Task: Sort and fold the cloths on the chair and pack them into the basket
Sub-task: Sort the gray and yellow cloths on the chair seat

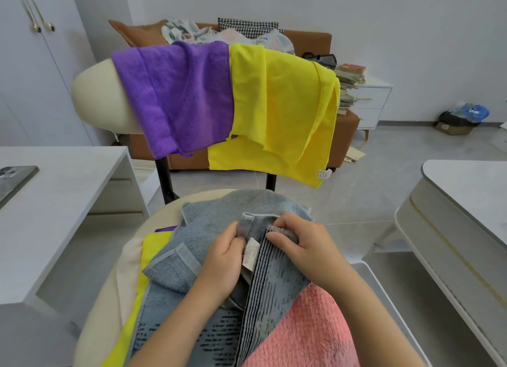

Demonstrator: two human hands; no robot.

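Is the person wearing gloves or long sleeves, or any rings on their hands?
No. The left hand and right hand are both bare: no gloves, no rings. No watch or bracelet shows on either wrist, and both forearms are uncovered to the picture's edge, so no sleeve shows.

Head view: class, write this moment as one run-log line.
left hand: pinches grey towel | right hand: pinches grey towel | chair back: purple cloth, yellow cloth draped

Head-worn view, near, forward-down over the chair (96, 98)
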